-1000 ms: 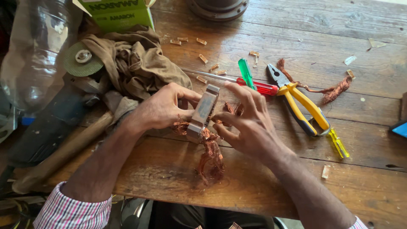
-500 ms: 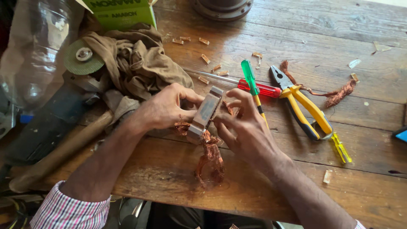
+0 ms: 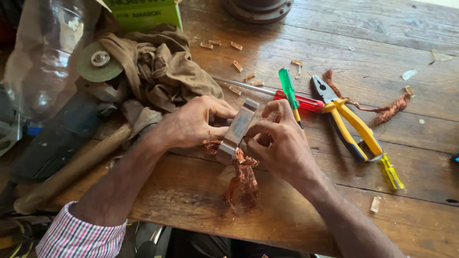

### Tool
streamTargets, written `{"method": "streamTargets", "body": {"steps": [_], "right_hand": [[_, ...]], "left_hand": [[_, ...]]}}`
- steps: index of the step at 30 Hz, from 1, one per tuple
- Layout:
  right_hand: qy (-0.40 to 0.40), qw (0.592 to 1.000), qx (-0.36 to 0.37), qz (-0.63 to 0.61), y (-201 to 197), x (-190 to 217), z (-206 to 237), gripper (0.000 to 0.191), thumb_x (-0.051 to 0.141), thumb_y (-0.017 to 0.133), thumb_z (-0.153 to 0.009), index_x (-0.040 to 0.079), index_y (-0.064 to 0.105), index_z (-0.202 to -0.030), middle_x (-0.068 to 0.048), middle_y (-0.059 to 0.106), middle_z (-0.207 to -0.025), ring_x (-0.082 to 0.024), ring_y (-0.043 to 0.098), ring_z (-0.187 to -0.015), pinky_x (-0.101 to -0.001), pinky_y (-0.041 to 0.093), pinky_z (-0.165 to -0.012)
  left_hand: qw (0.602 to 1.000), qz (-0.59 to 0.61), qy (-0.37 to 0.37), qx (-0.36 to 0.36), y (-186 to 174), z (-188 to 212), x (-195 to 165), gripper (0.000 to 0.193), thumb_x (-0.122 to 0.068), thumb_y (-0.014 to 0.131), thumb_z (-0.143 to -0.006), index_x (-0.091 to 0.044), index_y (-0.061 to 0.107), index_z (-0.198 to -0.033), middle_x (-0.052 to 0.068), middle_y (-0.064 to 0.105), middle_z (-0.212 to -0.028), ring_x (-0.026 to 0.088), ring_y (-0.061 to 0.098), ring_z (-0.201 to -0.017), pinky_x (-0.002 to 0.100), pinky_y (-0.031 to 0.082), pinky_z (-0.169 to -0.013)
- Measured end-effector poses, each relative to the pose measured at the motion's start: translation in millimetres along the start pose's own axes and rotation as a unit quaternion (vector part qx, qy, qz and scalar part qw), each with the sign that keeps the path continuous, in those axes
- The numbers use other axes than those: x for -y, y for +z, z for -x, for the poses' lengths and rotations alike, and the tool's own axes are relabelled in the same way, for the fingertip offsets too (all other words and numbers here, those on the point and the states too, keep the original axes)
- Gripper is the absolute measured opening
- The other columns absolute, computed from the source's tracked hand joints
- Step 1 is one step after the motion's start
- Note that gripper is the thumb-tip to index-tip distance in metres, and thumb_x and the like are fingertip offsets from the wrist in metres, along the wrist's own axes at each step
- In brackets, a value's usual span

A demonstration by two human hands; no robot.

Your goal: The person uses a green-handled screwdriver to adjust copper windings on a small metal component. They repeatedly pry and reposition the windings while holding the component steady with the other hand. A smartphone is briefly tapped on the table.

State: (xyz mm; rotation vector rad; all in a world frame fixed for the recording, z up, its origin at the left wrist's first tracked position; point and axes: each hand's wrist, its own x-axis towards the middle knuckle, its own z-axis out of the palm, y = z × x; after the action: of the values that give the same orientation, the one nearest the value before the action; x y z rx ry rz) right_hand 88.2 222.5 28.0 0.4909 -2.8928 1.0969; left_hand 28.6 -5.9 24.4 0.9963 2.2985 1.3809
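Both hands hold a grey metal block [image 3: 237,128] above the wooden table [image 3: 306,43]. My left hand [image 3: 193,122] grips its left side and upper end. My right hand [image 3: 282,141] pinches its right side with fingers curled against it. A tangle of copper wire [image 3: 244,179] hangs from the block's lower end and rests on the table. A smaller tuft of copper wire [image 3: 210,145] shows under my left hand.
Yellow-handled pliers [image 3: 351,122], a green-handled screwdriver [image 3: 288,88] and a red-handled screwdriver [image 3: 296,101] lie right of my hands. A loose copper strand [image 3: 382,110], a brown rag [image 3: 160,69], a grinding disc [image 3: 99,62], a wooden hammer handle [image 3: 71,169], a clear plastic bottle [image 3: 45,57] and a green box [image 3: 143,13] surround them.
The hands and metal block stay in nearly the same place; the right fingers have shifted slightly on the block. The camera view has drifted a little.
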Motion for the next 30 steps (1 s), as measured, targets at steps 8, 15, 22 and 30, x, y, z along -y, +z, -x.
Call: {"method": "streamTargets", "body": {"steps": [8, 15, 22, 30], "right_hand": [[-0.106, 0.99, -0.07, 0.069, 6, -1, 6, 0.014, 0.016, 0.08, -0.083, 0.007, 0.075, -0.093, -0.016, 0.049, -0.12, -0.025, 0.069, -0.081, -0.0404, 0.057, -0.075], [-0.099, 0.991, -0.05, 0.068, 4, -5, 8, 0.018, 0.017, 0.08, -0.081, 0.01, 0.075, -0.097, -0.016, 0.049, -0.126, -0.023, 0.071, -0.079, -0.0407, 0.057, -0.074], [-0.095, 0.993, -0.041, 0.06, 4, -5, 8, 0.019, 0.016, 0.08, -0.079, 0.01, 0.074, -0.096, -0.016, 0.047, -0.127, -0.023, 0.071, -0.079, -0.0403, 0.058, -0.075], [-0.083, 0.995, -0.043, 0.045, 8, -3, 9, 0.017, 0.015, 0.078, -0.081, 0.011, 0.073, -0.096, -0.016, 0.047, -0.128, -0.023, 0.073, -0.081, -0.0411, 0.059, -0.078]], "left_hand": [[0.999, 0.01, -0.048, 0.011, -3, 0, -16, 0.041, -0.02, 0.077, -0.082, -0.008, 0.073, -0.121, 0.011, 0.08, -0.099, 0.012, 0.074, -0.082, 0.031, 0.061, -0.07], [0.993, -0.014, -0.108, -0.037, 0, 2, -13, 0.028, -0.018, 0.083, -0.076, 0.0, 0.081, -0.098, 0.006, 0.079, -0.075, 0.008, 0.069, -0.068, 0.028, 0.057, -0.061], [0.986, 0.09, -0.14, 0.006, -5, 3, 2, 0.015, -0.012, 0.08, -0.077, 0.0, 0.074, -0.083, 0.001, 0.072, -0.07, 0.005, 0.061, -0.062, 0.025, 0.05, -0.055], [0.986, 0.117, -0.12, -0.012, -1, 5, 13, 0.017, -0.013, 0.083, -0.074, -0.001, 0.071, -0.077, -0.001, 0.068, -0.065, 0.003, 0.057, -0.06, 0.025, 0.046, -0.053]]}}
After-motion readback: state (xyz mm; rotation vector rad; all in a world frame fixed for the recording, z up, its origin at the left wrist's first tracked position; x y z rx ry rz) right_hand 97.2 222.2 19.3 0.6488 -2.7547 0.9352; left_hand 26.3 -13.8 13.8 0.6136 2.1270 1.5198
